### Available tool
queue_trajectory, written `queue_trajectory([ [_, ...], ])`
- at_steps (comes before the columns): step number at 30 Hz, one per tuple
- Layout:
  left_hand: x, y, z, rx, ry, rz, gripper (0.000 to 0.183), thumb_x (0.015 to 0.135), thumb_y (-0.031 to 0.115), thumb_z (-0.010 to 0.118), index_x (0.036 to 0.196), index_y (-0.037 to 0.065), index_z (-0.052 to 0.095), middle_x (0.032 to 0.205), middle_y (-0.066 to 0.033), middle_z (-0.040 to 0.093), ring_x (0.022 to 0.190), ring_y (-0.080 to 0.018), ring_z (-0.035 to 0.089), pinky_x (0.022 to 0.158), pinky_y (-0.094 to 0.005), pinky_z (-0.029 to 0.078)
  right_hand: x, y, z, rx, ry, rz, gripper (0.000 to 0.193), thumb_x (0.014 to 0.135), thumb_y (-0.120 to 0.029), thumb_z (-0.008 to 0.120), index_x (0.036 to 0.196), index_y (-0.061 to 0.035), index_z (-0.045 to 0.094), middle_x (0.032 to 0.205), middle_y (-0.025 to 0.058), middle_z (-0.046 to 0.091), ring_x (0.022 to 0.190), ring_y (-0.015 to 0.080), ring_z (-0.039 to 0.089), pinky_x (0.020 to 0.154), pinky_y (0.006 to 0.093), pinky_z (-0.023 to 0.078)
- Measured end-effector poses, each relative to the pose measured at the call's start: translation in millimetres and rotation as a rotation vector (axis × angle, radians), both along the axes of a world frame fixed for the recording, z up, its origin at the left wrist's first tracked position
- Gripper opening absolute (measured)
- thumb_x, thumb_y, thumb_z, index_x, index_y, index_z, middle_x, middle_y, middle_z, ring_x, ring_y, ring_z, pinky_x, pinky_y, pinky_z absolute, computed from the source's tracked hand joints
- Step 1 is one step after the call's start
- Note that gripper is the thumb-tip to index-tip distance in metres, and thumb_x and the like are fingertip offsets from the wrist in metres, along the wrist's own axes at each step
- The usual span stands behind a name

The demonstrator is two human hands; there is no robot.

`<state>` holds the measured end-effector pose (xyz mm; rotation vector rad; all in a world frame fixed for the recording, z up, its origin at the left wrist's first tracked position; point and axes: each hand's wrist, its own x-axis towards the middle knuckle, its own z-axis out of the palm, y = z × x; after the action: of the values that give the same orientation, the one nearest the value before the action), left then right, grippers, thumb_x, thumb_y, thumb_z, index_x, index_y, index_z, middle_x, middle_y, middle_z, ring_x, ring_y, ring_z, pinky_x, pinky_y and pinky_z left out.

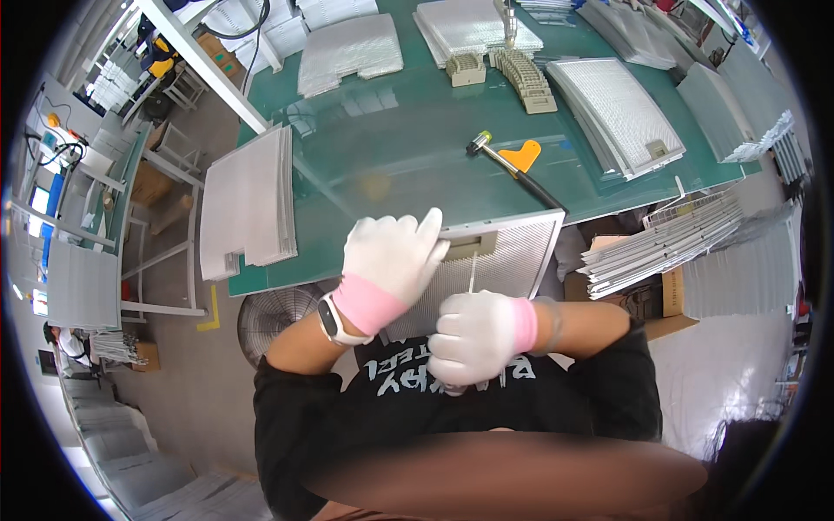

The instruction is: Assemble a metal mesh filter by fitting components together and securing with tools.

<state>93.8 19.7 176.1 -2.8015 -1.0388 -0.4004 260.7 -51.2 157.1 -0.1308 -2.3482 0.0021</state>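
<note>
A metal mesh filter panel (pixel 528 253) with a silver frame leans at the table's near edge, between the table and my body. Gloved in white with a pink cuff, my left hand (pixel 388 260) is closed on the panel's upper left part, thumb stretched along the top edge. A beige plastic latch piece (pixel 470 247) sits at the top of the mesh beside it. My right hand (pixel 473 337) makes a fist around a screwdriver-like tool (pixel 473 273); its thin shaft points up to the latch piece, and its handle is hidden in the glove.
On the green table (pixel 373 165) lie a mallet (pixel 512 165), an orange scraper-like piece (pixel 521 156) and a row of beige latch pieces (pixel 526 80). Stacked panels stand left (pixel 248 200) and right (pixel 617 108). A floor fan (pixel 276 323) is below the table.
</note>
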Motion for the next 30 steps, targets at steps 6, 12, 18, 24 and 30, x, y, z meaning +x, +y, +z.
queue_trajectory([
  [6,-5.1,-19.8,4.5,0.007,0.058,0.040,0.035,0.091,0.037,0.069,0.116,0.012,0.063,0.071,-0.0027,0.059,0.064,-0.0233,0.061,0.060,-0.0401,0.045,2.9,3.8,-12.2,-0.032,-0.075,-0.091,0.025,0.062,-0.029,0.069,0.061,-0.0142,0.049,0.062,0.0007,0.050,0.055,0.0209,0.053,0.050,0.0356,0.043],
  [12,-17.7,-20.4,-1.1,-0.018,-0.010,0.010,0.042,0.087,0.040,0.073,0.118,0.012,0.063,0.071,-0.0027,0.059,0.064,-0.0233,0.062,0.060,-0.0398,0.045,26.3,-0.5,-5.8,-0.194,-0.134,0.081,0.031,0.065,-0.030,0.076,0.063,-0.0155,0.048,0.062,-0.0005,0.046,0.054,0.0204,0.051,0.049,0.0369,0.041],
  [18,-19.3,-20.9,0.0,-0.073,0.009,-0.015,0.045,0.086,0.040,0.075,0.120,0.012,0.063,0.070,-0.0027,0.058,0.064,-0.0232,0.061,0.060,-0.0395,0.045,41.5,-2.5,1.4,-0.317,-0.034,0.190,0.036,0.067,-0.023,0.079,0.059,-0.0153,0.044,0.061,-0.0012,0.043,0.050,0.0205,0.048,0.045,0.0368,0.038],
  [24,-15.1,-18.7,1.9,-0.075,-0.001,-0.025,0.047,0.085,0.037,0.075,0.121,0.010,0.062,0.074,-0.0048,0.059,0.068,-0.0245,0.063,0.061,-0.0403,0.046,43.6,-0.9,5.2,-0.415,0.038,0.172,0.026,0.065,-0.023,0.076,0.064,-0.0154,0.051,0.060,0.0015,0.048,0.052,0.0253,0.052,0.048,0.0406,0.040],
  [30,-40.5,10.6,16.9,-0.256,-0.114,-0.055,0.045,0.085,0.017,0.072,0.127,0.004,0.062,0.098,-0.0157,0.071,0.088,-0.0370,0.070,0.077,-0.0444,0.056,39.9,27.4,4.1,-0.388,0.095,-0.058,0.019,0.069,-0.014,0.076,0.066,-0.0135,0.056,0.061,0.0031,0.053,0.055,0.0280,0.058,0.049,0.0412,0.044],
])
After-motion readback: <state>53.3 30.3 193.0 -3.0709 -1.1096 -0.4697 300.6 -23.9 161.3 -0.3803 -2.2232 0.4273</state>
